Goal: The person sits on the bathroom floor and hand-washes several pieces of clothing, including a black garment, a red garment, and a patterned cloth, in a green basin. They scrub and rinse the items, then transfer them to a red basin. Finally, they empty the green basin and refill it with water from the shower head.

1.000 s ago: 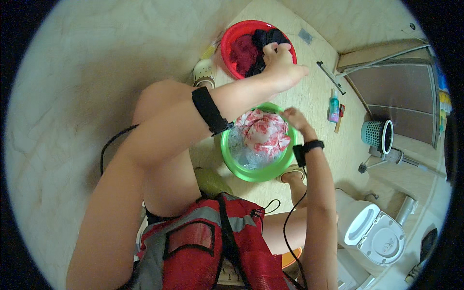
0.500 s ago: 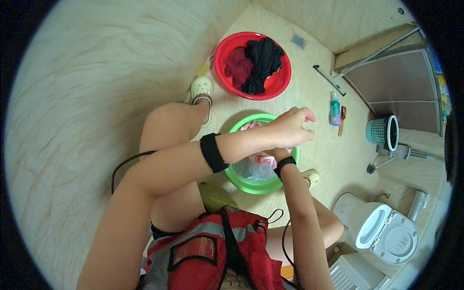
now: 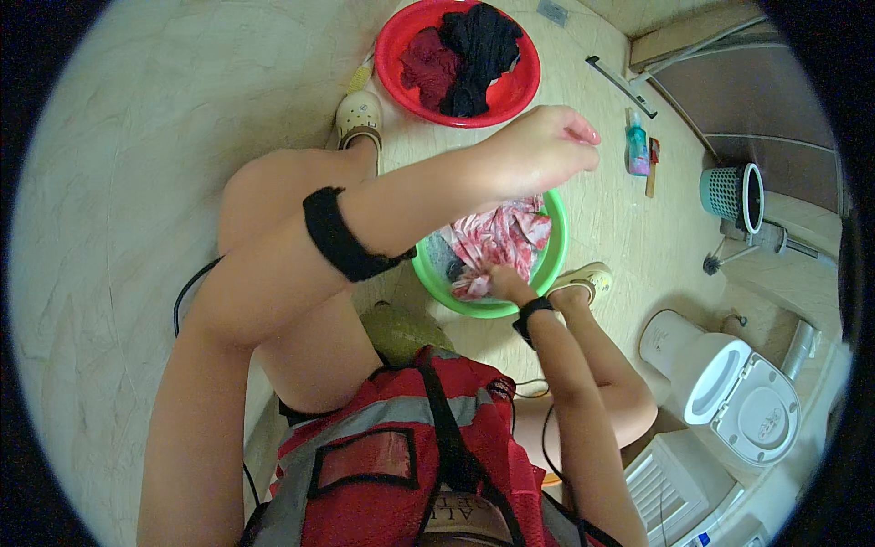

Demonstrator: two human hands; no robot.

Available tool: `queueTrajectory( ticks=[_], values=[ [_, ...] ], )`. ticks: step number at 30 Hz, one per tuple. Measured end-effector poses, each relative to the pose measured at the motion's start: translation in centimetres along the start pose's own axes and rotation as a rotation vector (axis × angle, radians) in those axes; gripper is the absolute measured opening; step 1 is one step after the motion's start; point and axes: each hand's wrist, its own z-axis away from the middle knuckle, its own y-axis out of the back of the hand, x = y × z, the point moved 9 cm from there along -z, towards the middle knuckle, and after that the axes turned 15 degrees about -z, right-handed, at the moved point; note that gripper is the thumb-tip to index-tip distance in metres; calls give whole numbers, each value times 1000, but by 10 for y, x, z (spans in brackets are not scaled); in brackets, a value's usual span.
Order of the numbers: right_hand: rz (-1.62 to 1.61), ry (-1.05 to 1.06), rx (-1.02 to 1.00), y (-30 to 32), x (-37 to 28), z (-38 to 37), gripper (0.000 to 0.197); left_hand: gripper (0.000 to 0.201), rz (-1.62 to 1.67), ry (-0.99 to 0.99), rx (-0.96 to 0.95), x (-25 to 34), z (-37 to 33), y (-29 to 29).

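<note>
A light green basin stands on the floor between my feet with sudsy water in it. Bunched up in that basin is a red-and-white patterned cloth. My right hand is closed on its near edge, the fingers partly hidden in the folds. Raised well above the basin's far side, my left hand has its fingers curled in toward the thumb, and nothing shows in them. Its forearm crosses over the basin and covers part of the rim.
Beyond the green basin, a red basin holds a dark red cloth and a black cloth. On the right are a spray bottle, a wooden-handled brush, a teal bin, a toilet brush and a toilet.
My left hand has risen away from the basin, its fingers curling in. My right hand has drawn nearer to me, and more of the patterned cloth shows. The whole view has shifted.
</note>
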Motion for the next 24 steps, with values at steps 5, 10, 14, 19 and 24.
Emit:
queueTrajectory(
  ticks=[5,10,14,19,24],
  values=[
    [-268,-137,206,125,-49,36,29,32,-90,-22,-4,-8,-1,4],
    [-187,19,433,219,-118,110,25,33,-146,-7,11,-14,0,10],
    [-354,-194,519,271,-150,166,12,35,-187,-49,40,-2,8,18],
    [-460,-228,709,323,-229,225,20,35,-196,-62,97,-1,11,34],
    [-538,-135,1026,388,-277,327,46,34,-175,-86,46,3,0,12]
  ],
)
